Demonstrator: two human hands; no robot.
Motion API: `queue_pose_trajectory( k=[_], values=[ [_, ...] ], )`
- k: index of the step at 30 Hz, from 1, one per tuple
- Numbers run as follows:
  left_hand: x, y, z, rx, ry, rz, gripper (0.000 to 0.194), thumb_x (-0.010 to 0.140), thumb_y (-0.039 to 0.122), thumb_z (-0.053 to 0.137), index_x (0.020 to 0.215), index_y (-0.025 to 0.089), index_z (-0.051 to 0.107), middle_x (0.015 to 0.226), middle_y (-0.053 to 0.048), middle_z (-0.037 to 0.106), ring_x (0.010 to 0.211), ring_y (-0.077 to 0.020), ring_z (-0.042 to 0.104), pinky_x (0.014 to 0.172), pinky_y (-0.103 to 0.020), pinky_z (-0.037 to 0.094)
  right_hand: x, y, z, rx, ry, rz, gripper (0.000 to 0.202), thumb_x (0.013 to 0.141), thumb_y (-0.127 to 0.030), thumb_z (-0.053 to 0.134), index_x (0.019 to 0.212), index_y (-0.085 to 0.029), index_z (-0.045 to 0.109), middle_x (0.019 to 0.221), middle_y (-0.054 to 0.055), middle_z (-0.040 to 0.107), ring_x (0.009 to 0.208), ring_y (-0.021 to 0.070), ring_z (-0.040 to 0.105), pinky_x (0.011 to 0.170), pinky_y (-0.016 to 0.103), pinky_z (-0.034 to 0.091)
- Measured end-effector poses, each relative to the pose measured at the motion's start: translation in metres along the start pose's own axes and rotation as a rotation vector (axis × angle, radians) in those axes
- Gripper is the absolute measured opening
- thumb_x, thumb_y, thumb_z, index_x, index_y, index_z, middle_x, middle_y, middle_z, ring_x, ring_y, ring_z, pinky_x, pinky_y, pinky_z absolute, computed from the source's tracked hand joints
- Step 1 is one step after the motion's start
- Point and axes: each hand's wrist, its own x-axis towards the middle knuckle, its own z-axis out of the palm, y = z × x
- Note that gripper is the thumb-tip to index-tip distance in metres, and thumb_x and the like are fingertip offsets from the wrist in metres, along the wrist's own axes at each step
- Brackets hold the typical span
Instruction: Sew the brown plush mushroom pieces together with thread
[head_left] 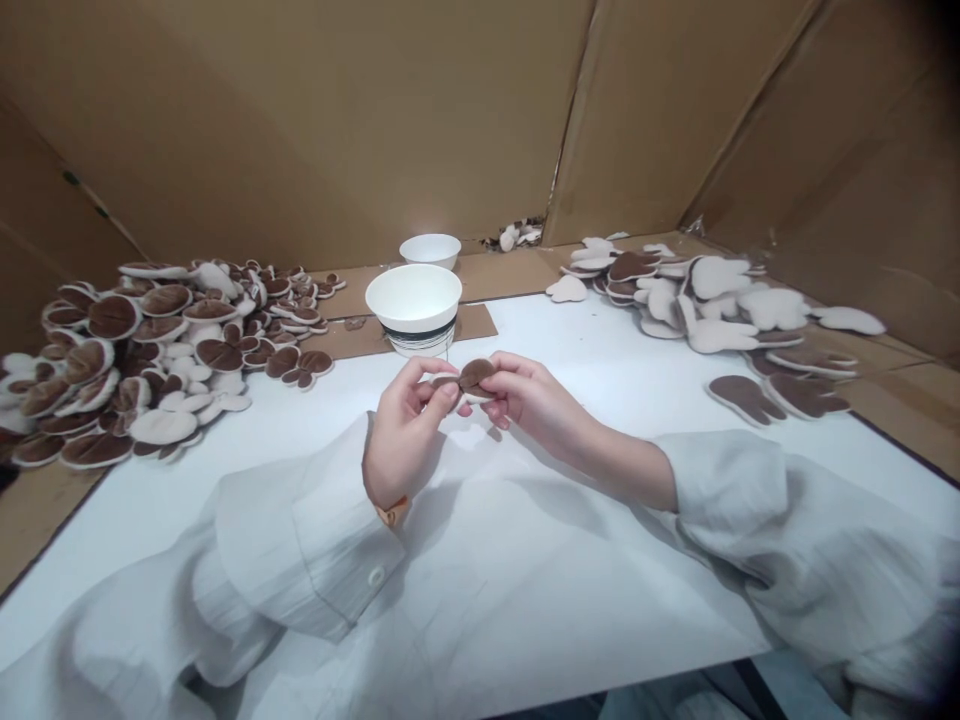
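Between my two hands is a small plush fabric piece, brown on its upper face with a white edge, narrow in the middle like a bow. My left hand pinches its left end between thumb and fingers. On the other side, the fingers of my right hand are closed on its right end. Just beyond them stands a white bowl with dark thread wound around its outside. A thin strand shows on the bowl's side near my left fingers; whether it reaches the piece I cannot tell.
At left lies a large heap of brown-and-white plush pieces, many pinched in the middle. Flatter, ear-shaped pieces are piled at right. A second white bowl sits behind the first. Cardboard walls enclose the white tabletop.
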Motion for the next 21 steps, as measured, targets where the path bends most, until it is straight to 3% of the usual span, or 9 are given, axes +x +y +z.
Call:
queue_pose_trajectory(
  k=[6,10,14,21],
  values=[
    [-0.0024,-0.0017,0.0008,0.021,0.036,-0.005,0.013,0.078,0.024,0.056,0.087,0.018,0.049,0.064,0.004,0.056,0.058,-0.0099,0.057,0.057,-0.021,0.042,-0.0007,-0.0042,0.0000,-0.037,-0.045,0.023,0.009,0.072,-0.017,0.045,0.072,-0.015,0.054,0.067,0.004,0.057,0.055,0.0114,0.052,0.044,0.022,0.036],
    [-0.0016,-0.0038,-0.0007,0.019,0.064,-0.033,0.012,0.078,0.023,0.056,0.087,0.018,0.049,0.064,0.004,0.056,0.058,-0.0095,0.057,0.056,-0.020,0.041,-0.0015,-0.0063,0.0001,-0.071,-0.068,0.047,0.012,0.074,-0.019,0.042,0.075,-0.015,0.053,0.064,0.004,0.057,0.051,0.0115,0.050,0.045,0.025,0.039],
    [-0.0018,-0.0051,-0.0010,0.040,0.049,-0.028,0.012,0.079,0.023,0.056,0.087,0.019,0.049,0.065,0.003,0.058,0.057,-0.0094,0.057,0.054,-0.019,0.040,-0.0043,-0.0079,0.0036,-0.176,-0.063,0.035,0.010,0.073,-0.019,0.051,0.082,-0.017,0.048,0.063,0.001,0.057,0.052,0.0115,0.052,0.045,0.024,0.041],
    [-0.0045,-0.0053,0.0014,0.061,-0.012,-0.042,0.011,0.080,0.026,0.054,0.087,0.020,0.048,0.059,0.003,0.057,0.060,-0.0126,0.059,0.058,-0.022,0.042,-0.0053,-0.0080,0.0072,-0.126,0.010,0.029,0.011,0.069,-0.011,0.049,0.065,-0.018,0.042,0.054,-0.002,0.054,0.046,0.0093,0.051,0.045,0.023,0.041]
  ],
)
